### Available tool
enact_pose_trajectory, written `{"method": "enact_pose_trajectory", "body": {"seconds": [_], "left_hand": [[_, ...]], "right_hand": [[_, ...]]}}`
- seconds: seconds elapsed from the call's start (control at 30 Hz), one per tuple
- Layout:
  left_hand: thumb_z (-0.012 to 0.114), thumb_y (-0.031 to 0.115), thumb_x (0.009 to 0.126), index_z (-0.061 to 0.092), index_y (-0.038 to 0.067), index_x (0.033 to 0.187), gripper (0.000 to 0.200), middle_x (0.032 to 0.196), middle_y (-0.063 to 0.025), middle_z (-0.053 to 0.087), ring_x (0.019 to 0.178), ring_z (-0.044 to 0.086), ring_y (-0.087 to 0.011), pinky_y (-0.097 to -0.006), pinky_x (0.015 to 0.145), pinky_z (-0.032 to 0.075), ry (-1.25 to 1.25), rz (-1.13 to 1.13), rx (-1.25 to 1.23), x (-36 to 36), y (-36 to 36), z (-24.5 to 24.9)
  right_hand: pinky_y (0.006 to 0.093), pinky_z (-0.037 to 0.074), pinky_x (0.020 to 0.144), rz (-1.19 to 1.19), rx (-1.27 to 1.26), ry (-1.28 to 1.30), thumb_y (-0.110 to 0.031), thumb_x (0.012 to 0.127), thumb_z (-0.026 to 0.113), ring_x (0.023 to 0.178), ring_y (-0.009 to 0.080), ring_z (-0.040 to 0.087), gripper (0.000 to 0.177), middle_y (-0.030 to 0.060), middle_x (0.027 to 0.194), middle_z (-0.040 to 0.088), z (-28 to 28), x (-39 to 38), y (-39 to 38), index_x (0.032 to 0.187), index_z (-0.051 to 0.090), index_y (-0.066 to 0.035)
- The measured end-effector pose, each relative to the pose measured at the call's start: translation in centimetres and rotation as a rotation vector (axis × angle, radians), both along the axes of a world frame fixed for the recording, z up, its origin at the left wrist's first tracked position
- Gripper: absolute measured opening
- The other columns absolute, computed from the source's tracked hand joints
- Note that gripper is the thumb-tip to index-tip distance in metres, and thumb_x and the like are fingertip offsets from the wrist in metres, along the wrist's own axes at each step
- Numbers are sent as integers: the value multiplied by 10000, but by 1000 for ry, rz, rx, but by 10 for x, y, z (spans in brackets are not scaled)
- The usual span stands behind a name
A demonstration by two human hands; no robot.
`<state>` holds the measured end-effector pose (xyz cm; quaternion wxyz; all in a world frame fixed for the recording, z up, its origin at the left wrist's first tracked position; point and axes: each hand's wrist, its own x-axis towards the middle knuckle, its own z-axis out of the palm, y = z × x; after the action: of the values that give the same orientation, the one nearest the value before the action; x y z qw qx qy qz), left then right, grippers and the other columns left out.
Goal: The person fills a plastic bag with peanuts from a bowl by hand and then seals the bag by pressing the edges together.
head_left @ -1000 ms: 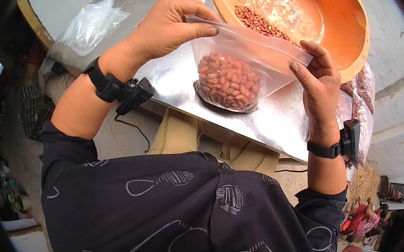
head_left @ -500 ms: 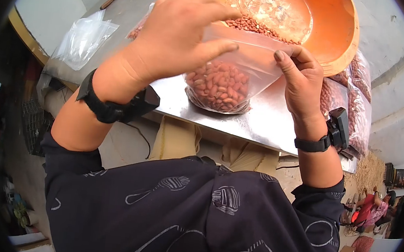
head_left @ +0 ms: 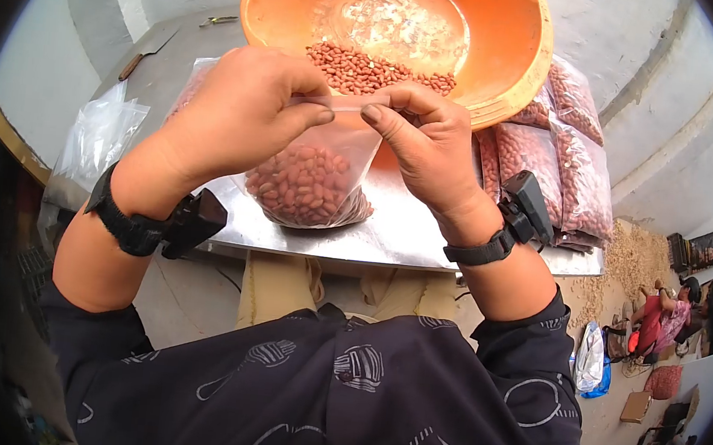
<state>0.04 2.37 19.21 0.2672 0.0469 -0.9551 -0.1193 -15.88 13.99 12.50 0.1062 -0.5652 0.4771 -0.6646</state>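
One pinch of the left hand (head_left: pixel 251 109) and another of the right hand (head_left: pixel 432 148) grasped the top edge of a translucent bag (head_left: pixel 301 190). It stood below the fingertips, mostly under the left hand, bulging with reddish nuts and seemingly resting on the metal table (head_left: pixel 402 242). Handling that edge well probably called for holding it taut and flat, with even pressure along its length and no nuts caught in it. Both forearms slanted inward, wrists above the table, fingertips near each other but apart. Just beyond both hands stood an orange basin (head_left: pixel 518 58) with loose nuts (head_left: pixel 359 67). Right of the right hand were stacked filled bags (head_left: pixel 534 158); left of the left hand, clear plastic bags (head_left: pixel 101 131) and, farther off, a knife (head_left: pixel 131 66).
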Motion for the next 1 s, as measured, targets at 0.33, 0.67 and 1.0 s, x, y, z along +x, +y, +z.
{"method": "enact_pose_trajectory", "body": {"seconds": [0.33, 0.67, 1.0], "left_hand": [[623, 34, 748, 588, -19, 770, 68, 708, -112, 582, 674, 530, -263, -336, 603, 411, 16, 150, -7, 63, -42, -17], [608, 42, 767, 586, -20, 793, 71, 705, -105, 571, 671, 532, -246, -320, 606, 413, 20, 199, 14, 90, -69, -26], [668, 111, 743, 607, 9, 941, 231, 883, -52, 605, 823, 551, -155, -286, 751, 434, 28, 175, 532, 101, -87, -47]], "right_hand": [[194, 436, 607, 31, 7, -83, -66, 806, 644, 683, 57, 532, 103, 9, 753, 616, 1, 2, -15, 845, 628, 28], [186, 437, 639, -17, 10, -97, -74, 806, 656, 691, 53, 539, 122, 13, 764, 634, 3, 0, -19, 862, 642, 33], [198, 437, 676, -1, -14, -176, -76, 813, 647, 717, 68, 539, 116, 19, 777, 624, 1, -2, -25, 862, 637, 28]]}}
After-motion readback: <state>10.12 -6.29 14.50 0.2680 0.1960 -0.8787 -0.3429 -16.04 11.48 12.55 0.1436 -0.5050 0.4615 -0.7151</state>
